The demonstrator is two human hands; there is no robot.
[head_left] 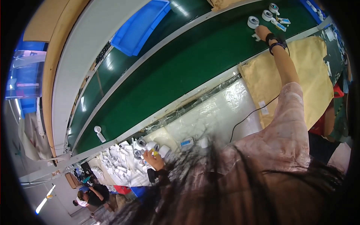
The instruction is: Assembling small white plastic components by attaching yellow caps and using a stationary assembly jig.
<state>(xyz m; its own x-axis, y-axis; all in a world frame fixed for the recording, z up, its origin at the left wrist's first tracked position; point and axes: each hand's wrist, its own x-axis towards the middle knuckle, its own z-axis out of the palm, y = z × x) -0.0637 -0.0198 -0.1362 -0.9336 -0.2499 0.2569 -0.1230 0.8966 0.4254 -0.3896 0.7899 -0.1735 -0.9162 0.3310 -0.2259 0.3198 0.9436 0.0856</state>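
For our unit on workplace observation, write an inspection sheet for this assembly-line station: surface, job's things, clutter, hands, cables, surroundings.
Surface: green conveyor belt beside a plastic-covered bench and a yellow cloth.
Job's things: small white round units on the belt by the right hand; more white parts at the left hand.
Clutter: one lone white part on the belt; a heap of white pieces.
Hands: right reaches onto the belt; left touches the parts, grip unclear.
Cables: black cable across the bench.
Surroundings: blue tray; another person below.
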